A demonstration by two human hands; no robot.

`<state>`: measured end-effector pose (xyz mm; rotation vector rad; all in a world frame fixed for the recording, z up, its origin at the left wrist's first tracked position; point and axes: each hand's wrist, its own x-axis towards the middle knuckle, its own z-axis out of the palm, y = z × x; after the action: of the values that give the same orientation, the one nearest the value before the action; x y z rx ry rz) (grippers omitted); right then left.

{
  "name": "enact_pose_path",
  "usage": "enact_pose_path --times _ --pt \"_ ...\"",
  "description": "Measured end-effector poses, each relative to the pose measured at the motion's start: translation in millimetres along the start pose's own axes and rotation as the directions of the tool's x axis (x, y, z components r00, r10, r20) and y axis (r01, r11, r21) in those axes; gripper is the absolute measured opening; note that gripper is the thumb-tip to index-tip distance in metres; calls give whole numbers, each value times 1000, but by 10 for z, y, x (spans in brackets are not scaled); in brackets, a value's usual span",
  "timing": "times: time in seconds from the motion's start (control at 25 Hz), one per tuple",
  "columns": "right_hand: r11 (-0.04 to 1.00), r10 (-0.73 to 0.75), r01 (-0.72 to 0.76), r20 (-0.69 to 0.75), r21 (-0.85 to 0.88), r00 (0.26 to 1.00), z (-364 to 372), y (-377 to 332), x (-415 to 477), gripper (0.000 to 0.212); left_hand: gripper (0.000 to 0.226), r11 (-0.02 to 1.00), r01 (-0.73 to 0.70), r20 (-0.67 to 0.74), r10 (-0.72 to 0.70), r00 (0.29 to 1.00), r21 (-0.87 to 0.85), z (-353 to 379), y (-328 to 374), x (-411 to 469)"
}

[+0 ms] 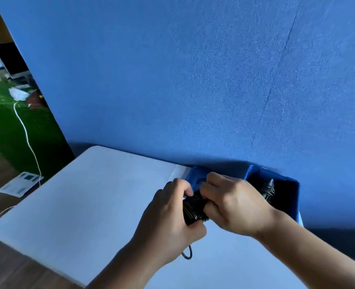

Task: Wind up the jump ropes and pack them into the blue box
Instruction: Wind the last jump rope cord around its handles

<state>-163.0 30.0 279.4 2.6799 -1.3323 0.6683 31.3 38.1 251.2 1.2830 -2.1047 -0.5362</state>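
A black jump rope, wound into a tight bundle round its handles, is held above the white table. My left hand grips the bundle from the left and below. My right hand pinches its upper end from the right. A short loop of the rope hangs out below my left wrist. The blue box stands just behind my hands against the wall, with another wound jump rope lying inside it.
A blue wall rises directly behind the table. The table's left and front edges drop to a wooden floor with a white cable, a flat white board and green turf farther back.
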Motion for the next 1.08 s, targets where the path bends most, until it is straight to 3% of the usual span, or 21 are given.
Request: enact_pose_path --times 0.16,0.36,0.56,0.68,0.84,1.08 --pt "943 235 -231 11 239 972 -15 -66 81 17 68 982 -30 33 24 999 188 71 -63 35" --pt "780 409 -409 110 473 906 -9 -118 54 19 69 970 -12 10 9 1000 243 -23 -109 116" --pt "840 456 -415 -40 348 889 114 -369 4 13 83 917 4 49 -25 998 400 61 -26 202" --pt "802 512 -446 -74 398 856 167 -527 15 14 81 910 -9 126 -47 991 414 90 -11 277" --pt "765 541 -427 -119 482 833 130 -646 63 4 74 918 20 74 -54 996 397 88 3 301" --pt "797 457 -352 -108 491 883 93 -715 16 10 67 925 7 35 -22 999 379 77 -114 257"
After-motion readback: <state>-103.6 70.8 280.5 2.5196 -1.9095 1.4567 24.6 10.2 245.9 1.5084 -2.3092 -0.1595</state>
